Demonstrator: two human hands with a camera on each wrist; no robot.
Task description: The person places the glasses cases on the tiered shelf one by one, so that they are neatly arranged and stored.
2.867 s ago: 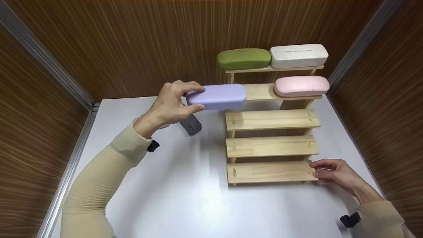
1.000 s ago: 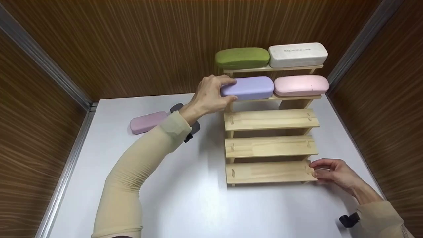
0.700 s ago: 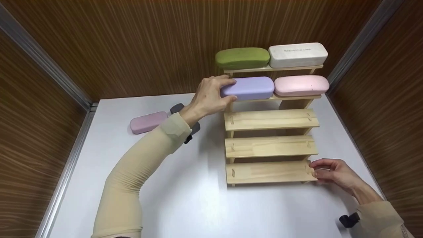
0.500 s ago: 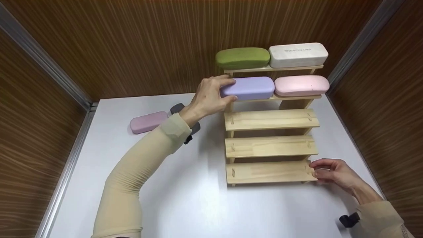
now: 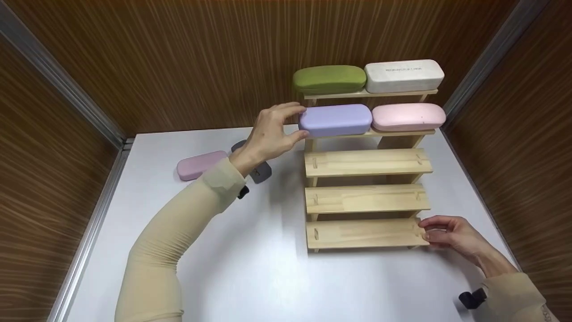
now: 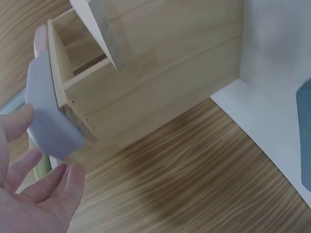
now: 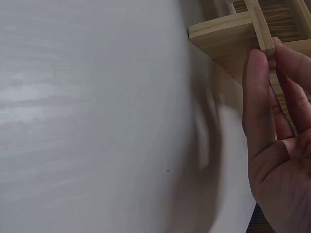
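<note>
On the wooden rack (image 5: 366, 163), the lilac case (image 5: 335, 120) lies lengthwise on the second shelf (image 5: 371, 133) from the top, close beside the pale pink case (image 5: 409, 117), probably so that both fit one board; the left hand (image 5: 268, 134) is spread at its left end, gripping nothing, any contact too fine to tell from where I stand; the right hand (image 5: 458, 237) pinches the right end of the lowest shelf (image 5: 362, 234), presumably to steady the frame

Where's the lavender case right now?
In the head view, the lavender case sits on the left half of the second shelf from the top of the wooden rack, left of the pale pink case and below the green case.
</note>
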